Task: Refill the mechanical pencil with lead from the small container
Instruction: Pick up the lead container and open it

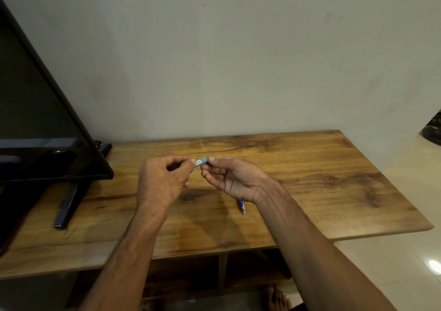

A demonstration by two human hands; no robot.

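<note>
A plain pale wall [238, 55] fills the upper half of the view, and a glossy light tiled floor [405, 258] shows at right. Against the wall stands a wood-grain table [322, 179] with open shelving beneath. On its left end sits a black flat screen [35, 119], tilted, on a dark angled stand foot [68, 205].

Both forearms reach in over the table. The left hand [162, 179] and the right hand [232, 179] meet above the middle, each pinching one end of a small teal lead container [201, 161] between thumb and fingertips. It carries a white label, too small to read.

The mechanical pencil [241, 206], blue with a metal tip, lies on the table mostly hidden under the right wrist.
</note>
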